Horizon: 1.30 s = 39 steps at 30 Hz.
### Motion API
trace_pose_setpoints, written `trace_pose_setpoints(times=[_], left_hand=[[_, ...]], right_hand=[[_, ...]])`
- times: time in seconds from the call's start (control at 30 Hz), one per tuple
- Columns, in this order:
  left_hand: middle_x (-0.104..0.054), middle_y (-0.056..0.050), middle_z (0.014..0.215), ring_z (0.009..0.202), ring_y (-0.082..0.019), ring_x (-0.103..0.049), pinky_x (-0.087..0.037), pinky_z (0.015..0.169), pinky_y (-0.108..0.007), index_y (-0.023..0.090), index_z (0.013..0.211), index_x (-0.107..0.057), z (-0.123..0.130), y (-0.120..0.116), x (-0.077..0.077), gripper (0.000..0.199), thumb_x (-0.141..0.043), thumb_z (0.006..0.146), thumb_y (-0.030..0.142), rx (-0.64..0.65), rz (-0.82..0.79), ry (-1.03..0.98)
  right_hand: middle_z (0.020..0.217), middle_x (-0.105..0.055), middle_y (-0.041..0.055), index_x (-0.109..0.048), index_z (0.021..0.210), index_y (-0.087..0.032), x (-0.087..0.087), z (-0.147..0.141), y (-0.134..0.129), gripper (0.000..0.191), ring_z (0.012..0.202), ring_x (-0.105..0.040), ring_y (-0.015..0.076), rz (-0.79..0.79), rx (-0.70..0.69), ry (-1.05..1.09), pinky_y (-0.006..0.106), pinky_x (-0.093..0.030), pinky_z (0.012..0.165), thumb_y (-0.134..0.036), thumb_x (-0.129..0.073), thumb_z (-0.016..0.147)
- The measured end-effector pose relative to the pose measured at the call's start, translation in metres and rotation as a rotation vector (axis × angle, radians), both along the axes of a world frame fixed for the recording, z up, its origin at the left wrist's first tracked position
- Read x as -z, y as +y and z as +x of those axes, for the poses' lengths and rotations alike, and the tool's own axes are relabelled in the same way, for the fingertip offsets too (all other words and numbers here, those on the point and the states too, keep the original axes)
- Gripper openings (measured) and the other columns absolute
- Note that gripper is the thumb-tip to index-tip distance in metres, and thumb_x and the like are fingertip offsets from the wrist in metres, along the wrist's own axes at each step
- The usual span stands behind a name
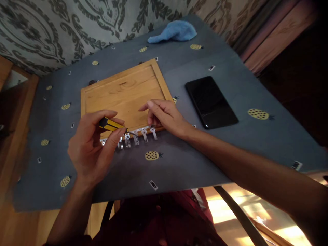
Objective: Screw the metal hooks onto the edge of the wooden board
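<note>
My left hand (88, 147) is closed round a screwdriver (111, 125) with a black and yellow handle. Its thin shaft points right and down, its tip close to a metal hook rail (136, 136). This silvery rail, with several hooks hanging down, lies along the near edge of a framed wooden board (123, 92). My left fingers cover part of its left end. Over the board's near right corner, my right hand (166, 118) has its index finger stretched out and the lower fingers curled. No object shows in it.
A black smartphone (211, 102) lies right of the board. At the back is a crumpled blue cloth (174, 31). The table's grey cover (179, 164) has printed pineapples. Patterned wallpaper (97, 20) rises behind, with wooden furniture (23, 102) on the left.
</note>
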<state>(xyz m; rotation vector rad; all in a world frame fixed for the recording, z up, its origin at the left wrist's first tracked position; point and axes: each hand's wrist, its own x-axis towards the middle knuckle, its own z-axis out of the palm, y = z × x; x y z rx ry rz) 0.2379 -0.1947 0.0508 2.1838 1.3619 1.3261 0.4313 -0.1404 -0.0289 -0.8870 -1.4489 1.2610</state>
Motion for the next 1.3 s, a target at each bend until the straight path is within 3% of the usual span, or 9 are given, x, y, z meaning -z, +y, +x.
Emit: trace_pose_setpoints(times=[0.5, 0.67, 0.77, 0.83, 0.9, 1.03, 1.13, 1.3], left_hand=[[-0.073, -0.002, 0.098, 0.089, -0.018, -0.07, -0.054, 0.082, -0.033, 0.026, 0.121, -0.065, -0.013, 0.003, -0.004, 0.036, -0.071, 0.086, 0.02, 0.164, -0.083, -0.007], [-0.07, -0.002, 0.095, 0.091, -0.018, -0.069, -0.056, 0.086, -0.035, 0.024, 0.11, -0.062, 0.004, -0.003, -0.001, 0.021, -0.063, 0.09, 0.017, 0.19, -0.212, -0.3], [-0.065, 0.0, 0.082, 0.079, -0.016, -0.063, -0.056, 0.091, -0.039, 0.022, 0.095, -0.062, 0.019, -0.003, 0.001, 0.012, -0.064, 0.087, 0.014, 0.212, -0.286, -0.546], [-0.058, 0.002, 0.071, 0.068, -0.013, -0.055, -0.055, 0.087, -0.038, 0.021, 0.087, -0.063, 0.028, 0.0, 0.001, 0.007, -0.066, 0.084, 0.016, 0.242, -0.313, -0.675], [-0.049, 0.002, 0.063, 0.06, -0.012, -0.046, -0.053, 0.073, -0.033, 0.019, 0.08, -0.064, 0.035, 0.004, 0.001, 0.006, -0.068, 0.083, 0.023, 0.256, -0.352, -0.749], [-0.035, 0.004, 0.052, 0.046, -0.009, -0.029, -0.03, 0.047, -0.027, 0.019, 0.068, -0.061, 0.041, 0.013, -0.002, 0.03, -0.07, 0.085, 0.042, 0.252, -0.398, -0.793], [-0.027, 0.005, 0.045, 0.04, -0.007, -0.023, -0.018, 0.041, -0.028, 0.019, 0.056, -0.054, 0.046, 0.018, -0.005, 0.045, -0.073, 0.08, 0.052, 0.25, -0.431, -0.83], [-0.021, 0.006, 0.041, 0.035, -0.005, -0.018, -0.013, 0.038, -0.027, 0.018, 0.047, -0.045, 0.049, 0.023, -0.011, 0.054, -0.074, 0.079, 0.052, 0.293, -0.488, -0.838]], right_hand=[[0.061, -0.058, -0.0023, -0.068, 0.095, -0.013, 0.001, 0.001, 0.001, 0.054, 0.049, -0.049, 0.0069, 0.001, -0.013, -0.041, 0.019, -0.04, 0.048, -0.061, -0.043, 0.098], [0.061, -0.058, -0.002, -0.068, 0.095, -0.013, 0.0, 0.001, 0.0, 0.055, 0.051, -0.05, 0.0072, 0.018, -0.012, -0.048, 0.019, -0.042, 0.049, -0.062, -0.043, 0.098], [0.061, -0.058, -0.0021, -0.068, 0.094, -0.013, 0.0, 0.001, 0.0, 0.056, 0.051, -0.05, 0.0072, 0.026, -0.014, -0.046, 0.019, -0.042, 0.049, -0.063, -0.043, 0.097], [0.061, -0.058, -0.0021, -0.068, 0.094, -0.013, 0.001, 0.001, 0.0, 0.057, 0.05, -0.049, 0.0072, 0.028, -0.012, -0.044, 0.019, -0.042, 0.049, -0.064, -0.043, 0.097], [0.061, -0.058, -0.0023, -0.068, 0.093, -0.013, 0.001, 0.0, 0.001, 0.057, 0.05, -0.049, 0.007, 0.03, -0.011, -0.038, 0.019, -0.041, 0.048, -0.064, -0.043, 0.097], [0.06, -0.057, -0.0023, -0.068, 0.091, -0.013, 0.001, 0.0, 0.001, 0.056, 0.051, -0.049, 0.0072, 0.043, -0.005, -0.027, 0.019, -0.041, 0.049, -0.063, -0.043, 0.097], [0.062, -0.058, -0.0016, -0.068, 0.093, -0.012, 0.0, 0.0, 0.0, 0.059, 0.051, -0.05, 0.0076, 0.038, -0.01, -0.031, 0.019, -0.042, 0.049, -0.065, -0.043, 0.096], [0.061, -0.058, -0.0017, -0.068, 0.094, -0.012, 0.001, 0.001, 0.001, 0.062, 0.05, -0.05, 0.0079, 0.031, -0.012, -0.048, 0.02, -0.042, 0.049, -0.068, -0.042, 0.095]])
